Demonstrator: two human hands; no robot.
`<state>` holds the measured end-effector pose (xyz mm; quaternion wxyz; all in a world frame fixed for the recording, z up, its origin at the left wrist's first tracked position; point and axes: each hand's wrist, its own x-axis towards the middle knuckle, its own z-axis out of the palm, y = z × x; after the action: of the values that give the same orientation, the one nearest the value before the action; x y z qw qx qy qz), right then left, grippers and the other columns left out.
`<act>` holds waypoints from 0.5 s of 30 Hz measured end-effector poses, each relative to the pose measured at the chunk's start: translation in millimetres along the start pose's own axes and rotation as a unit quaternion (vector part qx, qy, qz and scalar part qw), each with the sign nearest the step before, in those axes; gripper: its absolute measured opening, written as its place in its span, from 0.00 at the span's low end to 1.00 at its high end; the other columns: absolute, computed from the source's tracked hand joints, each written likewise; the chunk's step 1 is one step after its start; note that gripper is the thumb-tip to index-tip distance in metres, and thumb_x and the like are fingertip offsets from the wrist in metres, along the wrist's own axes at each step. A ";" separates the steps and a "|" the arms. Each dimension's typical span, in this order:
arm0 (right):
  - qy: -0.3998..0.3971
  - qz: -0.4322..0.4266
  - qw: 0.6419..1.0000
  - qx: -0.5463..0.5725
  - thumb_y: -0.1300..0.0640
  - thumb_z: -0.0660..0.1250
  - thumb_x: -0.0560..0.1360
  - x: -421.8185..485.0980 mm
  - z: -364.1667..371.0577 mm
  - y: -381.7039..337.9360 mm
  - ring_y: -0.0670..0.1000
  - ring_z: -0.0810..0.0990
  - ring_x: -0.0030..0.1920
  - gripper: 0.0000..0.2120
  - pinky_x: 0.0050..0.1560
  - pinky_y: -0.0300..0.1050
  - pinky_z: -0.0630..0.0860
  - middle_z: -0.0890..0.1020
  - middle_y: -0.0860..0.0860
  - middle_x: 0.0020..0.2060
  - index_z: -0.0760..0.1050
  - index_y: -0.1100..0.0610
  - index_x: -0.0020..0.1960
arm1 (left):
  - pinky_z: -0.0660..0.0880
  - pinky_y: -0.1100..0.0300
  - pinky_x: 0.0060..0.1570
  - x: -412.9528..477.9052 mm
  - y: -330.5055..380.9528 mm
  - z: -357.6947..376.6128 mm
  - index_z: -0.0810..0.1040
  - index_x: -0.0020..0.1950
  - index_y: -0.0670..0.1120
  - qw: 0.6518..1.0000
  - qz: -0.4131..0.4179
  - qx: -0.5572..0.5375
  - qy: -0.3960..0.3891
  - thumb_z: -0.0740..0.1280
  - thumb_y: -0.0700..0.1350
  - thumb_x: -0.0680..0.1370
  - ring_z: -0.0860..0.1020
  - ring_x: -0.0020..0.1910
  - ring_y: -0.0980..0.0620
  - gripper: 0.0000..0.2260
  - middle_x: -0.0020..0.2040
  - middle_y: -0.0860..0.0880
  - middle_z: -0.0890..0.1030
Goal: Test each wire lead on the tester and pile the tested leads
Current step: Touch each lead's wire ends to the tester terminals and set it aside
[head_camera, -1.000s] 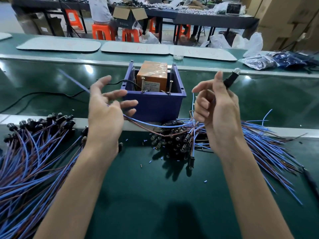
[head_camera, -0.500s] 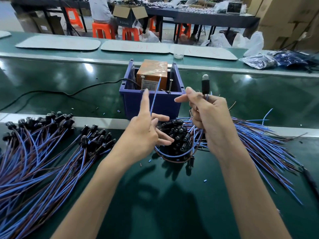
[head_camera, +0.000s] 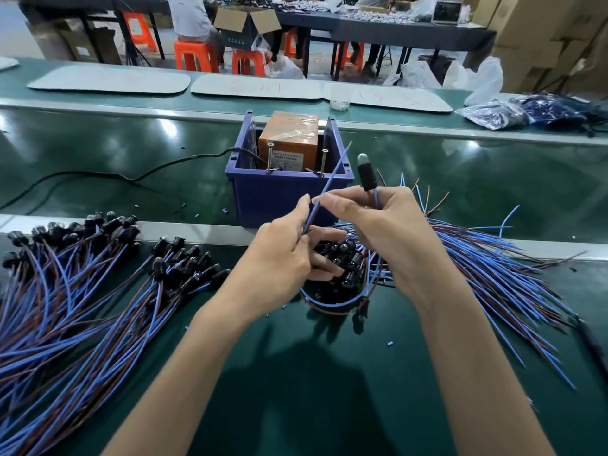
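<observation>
Leads in a big fanned pile (head_camera: pixel 82 301) far left on the green mat (head_camera: pixel 296 390), blue and brown wires with black caps bunched at the far end. Our left hand (head_camera: pixel 279 255) sits right of that, thumb and forefinger pinched on the blue wire (head_camera: pixel 324 189) of one lead; other fingers curled loose. The wire's free tip slants up across the front of the blue bin (head_camera: pixel 283 195), just short of the right-hand screw (head_camera: pixel 325 159). Bin holds the orange tester box (head_camera: pixel 289 143), wrapped in clear film, two upright screws at its near side, black cable (head_camera: pixel 131 174) running out left. Our right hand (head_camera: pixel 385 232) is closed around the same lead's black cap (head_camera: pixel 366 172), cap pointing up, clear tip on top. A second pile (head_camera: pixel 487 268) lies beneath and to the right of the hands.
</observation>
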<state>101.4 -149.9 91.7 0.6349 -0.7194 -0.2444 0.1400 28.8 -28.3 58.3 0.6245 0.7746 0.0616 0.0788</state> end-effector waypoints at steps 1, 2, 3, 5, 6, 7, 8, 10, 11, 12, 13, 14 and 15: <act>-0.002 0.003 1.000 0.006 0.59 0.72 0.73 -0.3 -0.1 0.1 0.38 0.72 0.20 0.02 0.23 0.23 0.63 0.71 0.40 0.17 0.81 0.57 0.42 | 0.79 0.64 0.40 -0.9 0.2 -0.2 0.56 0.78 0.49 1.000 -0.001 -0.002 -0.005 0.48 0.33 0.82 0.85 0.41 0.49 0.25 0.57 0.48 0.81; -0.003 0.006 1.000 0.011 0.60 0.72 0.73 -0.2 0.2 0.6 0.38 0.72 0.20 0.03 0.24 0.23 0.63 0.71 0.40 0.18 0.81 0.58 0.41 | 0.79 0.64 0.40 -1.5 -0.1 -0.7 0.57 0.78 0.48 1.000 -0.003 -0.001 -0.010 0.48 0.33 0.82 0.84 0.41 0.49 0.25 0.57 0.48 0.81; -0.006 0.008 1.000 0.011 0.60 0.73 0.72 0.0 0.8 1.4 0.39 0.72 0.21 0.03 0.24 0.24 0.64 0.71 0.40 0.18 0.81 0.58 0.40 | 0.79 0.64 0.40 -1.4 -0.3 -1.4 0.58 0.77 0.48 1.000 -0.008 0.001 -0.014 0.49 0.33 0.82 0.84 0.41 0.49 0.24 0.57 0.48 0.82; -0.008 0.008 1.000 -0.002 0.61 0.72 0.73 0.5 2.5 2.8 0.39 0.71 0.21 0.05 0.24 0.25 0.65 0.71 0.41 0.20 0.80 0.57 0.39 | 0.78 0.64 0.39 -0.8 0.2 -2.6 0.60 0.76 0.48 1.000 -0.018 0.014 -0.016 0.50 0.34 0.82 0.84 0.41 0.49 0.23 0.54 0.49 0.83; -0.006 0.009 1.000 -0.007 0.61 0.72 0.73 1.0 3.3 3.2 0.38 0.72 0.22 0.05 0.25 0.25 0.66 0.73 0.41 0.22 0.79 0.56 0.38 | 0.78 0.65 0.39 -1.1 1.3 -3.3 0.63 0.75 0.50 0.999 -0.014 0.026 -0.014 0.52 0.36 0.82 0.84 0.41 0.50 0.22 0.53 0.49 0.83; -0.003 0.011 1.000 -0.011 0.60 0.72 0.73 1.8 4.0 4.0 0.38 0.72 0.23 0.05 0.26 0.26 0.66 0.74 0.42 0.24 0.79 0.55 0.38 | 0.77 0.65 0.39 -1.6 2.5 -4.0 0.67 0.72 0.52 0.999 -0.003 0.039 -0.010 0.55 0.38 0.83 0.84 0.41 0.52 0.19 0.51 0.49 0.84; -0.001 0.014 1.000 -0.017 0.59 0.72 0.73 2.5 4.3 4.9 0.38 0.72 0.24 0.05 0.26 0.26 0.66 0.75 0.43 0.26 0.79 0.54 0.39 | 0.77 0.65 0.39 -2.5 3.5 -5.2 0.72 0.67 0.54 0.999 0.009 0.049 -0.003 0.57 0.40 0.83 0.84 0.41 0.53 0.15 0.49 0.49 0.84; 0.006 0.020 0.999 -0.034 0.58 0.71 0.74 3.9 4.0 6.3 0.38 0.71 0.24 0.04 0.26 0.27 0.65 0.74 0.42 0.26 0.78 0.54 0.41 | 0.77 0.67 0.39 -3.7 5.2 -8.1 0.76 0.58 0.57 0.998 0.019 0.059 0.023 0.62 0.44 0.81 0.84 0.40 0.56 0.10 0.47 0.51 0.85; 0.008 0.022 0.999 -0.039 0.57 0.71 0.74 4.3 3.7 6.9 0.38 0.70 0.23 0.04 0.26 0.27 0.64 0.72 0.41 0.25 0.78 0.53 0.41 | 0.77 0.67 0.39 -3.6 5.1 -9.9 0.77 0.56 0.56 0.997 0.019 0.065 0.039 0.64 0.44 0.80 0.84 0.40 0.58 0.08 0.46 0.52 0.85; 0.009 0.024 0.999 -0.041 0.57 0.71 0.75 4.8 3.4 7.2 0.39 0.70 0.23 0.04 0.26 0.27 0.63 0.72 0.41 0.25 0.78 0.53 0.41 | 0.76 0.68 0.40 -3.2 4.6 -11.8 0.79 0.53 0.55 0.995 0.021 0.075 0.054 0.65 0.44 0.79 0.83 0.40 0.59 0.07 0.44 0.52 0.85; 0.010 0.026 0.999 -0.043 0.57 0.71 0.75 5.2 3.4 7.5 0.39 0.69 0.23 0.04 0.27 0.28 0.63 0.71 0.40 0.24 0.78 0.53 0.41 | 0.77 0.68 0.41 -2.7 3.9 -13.4 0.80 0.51 0.53 0.994 0.021 0.084 0.067 0.67 0.44 0.78 0.83 0.39 0.59 0.05 0.43 0.53 0.85; 0.011 0.026 0.999 -0.046 0.56 0.71 0.75 5.4 3.7 8.0 0.39 0.70 0.23 0.04 0.28 0.29 0.64 0.72 0.40 0.24 0.78 0.52 0.41 | 0.77 0.66 0.42 -2.7 3.1 -14.5 0.82 0.48 0.51 0.993 0.021 0.089 0.078 0.69 0.43 0.77 0.83 0.38 0.59 0.04 0.40 0.53 0.85; 0.012 0.026 0.998 -0.049 0.56 0.71 0.75 5.8 4.1 8.7 0.39 0.70 0.24 0.04 0.30 0.31 0.64 0.72 0.40 0.24 0.78 0.52 0.41 | 0.78 0.64 0.44 -2.6 2.6 -15.1 0.82 0.46 0.51 0.992 0.020 0.091 0.087 0.71 0.43 0.76 0.83 0.37 0.59 0.03 0.38 0.52 0.85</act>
<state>105.7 -144.1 83.2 0.5981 -0.7574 -0.2242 0.1357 23.2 -14.9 63.8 0.5419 0.8195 0.1075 0.1523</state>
